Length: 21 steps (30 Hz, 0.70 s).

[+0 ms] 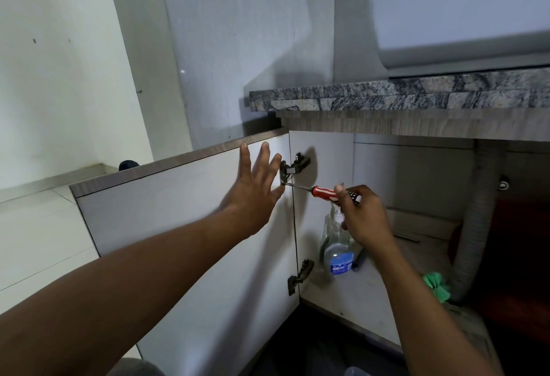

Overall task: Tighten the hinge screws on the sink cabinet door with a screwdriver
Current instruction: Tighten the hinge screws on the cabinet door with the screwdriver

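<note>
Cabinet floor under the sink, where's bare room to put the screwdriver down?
Free: the cabinet floor between the spray bottle and green cloth, and further back toward the rear wall. Crowded: the left corner by the bottle, and the right side around the drain hose.

The white cabinet door (184, 227) is swung open. A red-handled screwdriver (324, 192) is held nearly level, its tip set against the upper hinge (293, 169); the lower hinge (300, 276) is untouched.
</note>
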### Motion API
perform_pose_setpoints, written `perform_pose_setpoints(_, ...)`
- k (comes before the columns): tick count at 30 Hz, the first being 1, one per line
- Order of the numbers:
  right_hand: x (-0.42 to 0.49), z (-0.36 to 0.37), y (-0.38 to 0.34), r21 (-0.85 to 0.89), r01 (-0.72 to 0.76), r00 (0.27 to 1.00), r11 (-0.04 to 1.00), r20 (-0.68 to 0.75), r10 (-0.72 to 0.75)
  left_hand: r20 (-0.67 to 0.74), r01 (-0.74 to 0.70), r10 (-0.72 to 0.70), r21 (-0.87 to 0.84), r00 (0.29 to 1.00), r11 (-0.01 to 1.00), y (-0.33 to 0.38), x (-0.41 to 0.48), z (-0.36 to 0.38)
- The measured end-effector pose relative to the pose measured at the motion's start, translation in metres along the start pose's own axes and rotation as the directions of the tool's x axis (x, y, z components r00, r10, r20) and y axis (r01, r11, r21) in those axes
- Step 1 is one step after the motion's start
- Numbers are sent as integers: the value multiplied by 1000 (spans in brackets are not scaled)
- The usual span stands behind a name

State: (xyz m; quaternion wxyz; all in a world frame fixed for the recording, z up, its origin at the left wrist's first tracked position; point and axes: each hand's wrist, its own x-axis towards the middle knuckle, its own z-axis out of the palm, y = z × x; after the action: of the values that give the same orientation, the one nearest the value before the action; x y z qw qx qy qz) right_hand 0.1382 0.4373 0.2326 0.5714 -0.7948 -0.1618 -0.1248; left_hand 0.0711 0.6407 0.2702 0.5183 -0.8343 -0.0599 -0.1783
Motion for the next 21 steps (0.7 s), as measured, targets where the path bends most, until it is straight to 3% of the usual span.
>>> perform_pose_setpoints(3,0,-2,1,172,1,999,985,49,-10,-1,1,-1,2,1000,1000,1,0,0)
perform_pose_setpoints(10,-1,0,-1,-16,4,1000,1000,-27,-4,-6,-4,4,-5,1000,1000,0,-1,-1)
perform_pose_setpoints(14,-1,-5,0,192,15,997,981,67,-28,-5,1,-1,-10,1000,1000,0,0,0)
perform_pose_setpoints(21,-1,-4,0,104,27,998,994,48,-32,-9,1,-1,-9,1000,1000,0,1,2)
